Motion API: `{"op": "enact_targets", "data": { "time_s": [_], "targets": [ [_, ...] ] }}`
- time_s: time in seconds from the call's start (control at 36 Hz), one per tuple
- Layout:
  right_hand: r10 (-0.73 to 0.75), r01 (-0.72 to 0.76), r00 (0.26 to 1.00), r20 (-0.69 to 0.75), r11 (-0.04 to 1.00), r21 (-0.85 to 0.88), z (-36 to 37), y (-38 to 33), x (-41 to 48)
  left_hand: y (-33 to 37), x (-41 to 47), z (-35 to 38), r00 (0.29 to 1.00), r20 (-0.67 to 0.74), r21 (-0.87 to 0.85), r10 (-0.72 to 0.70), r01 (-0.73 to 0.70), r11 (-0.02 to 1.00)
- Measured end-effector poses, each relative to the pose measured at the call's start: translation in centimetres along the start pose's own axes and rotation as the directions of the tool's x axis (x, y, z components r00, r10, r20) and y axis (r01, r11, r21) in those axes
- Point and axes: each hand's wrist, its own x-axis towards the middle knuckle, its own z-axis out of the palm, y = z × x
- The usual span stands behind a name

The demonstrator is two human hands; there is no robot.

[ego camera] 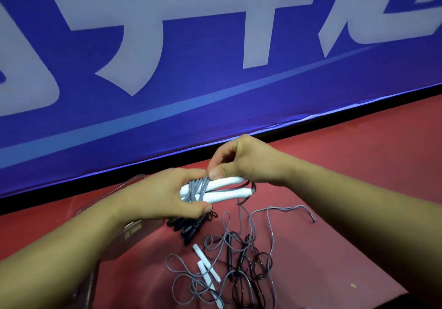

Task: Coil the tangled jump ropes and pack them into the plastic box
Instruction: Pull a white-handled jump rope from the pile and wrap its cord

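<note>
Red surface [358,165], blue banner [215,81] behind; both hands [165,193] [241,162] tight around white-handled grey rope [229,195].

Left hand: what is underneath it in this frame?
Black handles with a coiled spring poke out below the left hand. The clear plastic box lies beneath too; hand and forearm cover much of it, so its contents cannot be told.

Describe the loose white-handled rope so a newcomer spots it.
Find the red surface under the blue banner. A tangle of grey and black cords sprawls on it; two white handles lie at the tangle's left. Unlike the white pair between the left hand and right hand, they are unwrapped.
</note>
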Motion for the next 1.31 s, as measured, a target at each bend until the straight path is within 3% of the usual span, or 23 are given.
{"op": "enact_targets", "data": {
  "time_s": [0.08, 0.19, 0.28, 0.33, 0.47, 0.58, 0.69, 0.86, 1.0, 1.14, 1.22, 1.31],
  "targets": [
    [0.038, -0.041, 0.999, 0.018, 0.976, 0.216, -0.5, 0.7, 0.0, 0.5, -0.1, 0.1, 0.998, -0.059, -0.04, 0.011, -0.013, 0.999],
    [0.1, -0.131, 0.991, 0.09, 0.876, 0.465, -0.4, 2.4, 0.1, 1.4, -0.4, -0.2, 0.976, -0.218, -0.242, -0.028, -0.026, 0.97],
    [0.154, -0.194, 0.981, 0.119, 0.828, 0.526, 0.1, 3.3, 0.0, 1.8, -0.3, -0.7, 0.953, -0.279, -0.563, -0.118, -0.063, 0.824],
    [0.174, -0.213, 0.977, 0.125, 0.842, 0.495, 0.6, 3.5, -0.1, 1.8, -0.2, -0.9, 0.948, -0.297, -0.629, -0.115, -0.103, 0.77],
    [0.204, -0.257, 0.961, 0.188, 0.911, 0.322, 2.1, 2.8, -0.3, 0.8, -0.1, -1.6, 0.917, -0.346, -0.489, -0.197, 0.003, 0.872],
    [0.19, -0.211, 0.975, 0.116, 0.955, 0.209, 2.8, 0.9, 0.0, -0.9, 0.2, -1.8, 0.875, -0.405, -0.303, -0.266, 0.146, 0.942],
    [0.111, -0.108, 0.994, 0.014, 0.986, -0.124, 2.9, -0.8, 0.2, -2.4, 0.0, -2.4, 0.883, -0.41, 0.004, -0.229, 0.253, 0.968],
    [0.05, -0.037, 0.998, 0.022, 0.911, -0.412, 3.5, -1.7, 0.4, -3.3, -0.4, -3.0, 0.959, -0.23, 0.275, -0.163, 0.225, 0.935],
    [-0.094, 0.082, 0.995, 0.022, 0.701, -0.709, 3.9, -2.4, 0.6, -2.4, 0.1, -1.8, 0.978, -0.153, 0.444, -0.143, 0.197, 0.874],
    [-0.16, 0.091, 0.987, -0.029, 0.693, -0.715, 2.4, -2.7, 0.4, -1.5, 0.2, -0.2, 0.993, -0.016, 0.284, -0.116, 0.116, 0.952],
    [-0.116, 0.052, 0.991, -0.066, 0.792, -0.608, 1.1, -1.6, 0.6, -0.9, 0.4, 0.7, 0.997, -0.037, 0.24, -0.073, 0.08, 0.968],
    [-0.028, -0.005, 0.995, -0.09, 0.936, -0.351, -0.1, -0.6, 0.5, -0.7, 0.1, 0.8, 0.998, -0.06, 0.144, -0.02, 0.029, 0.989]
  ]
}}
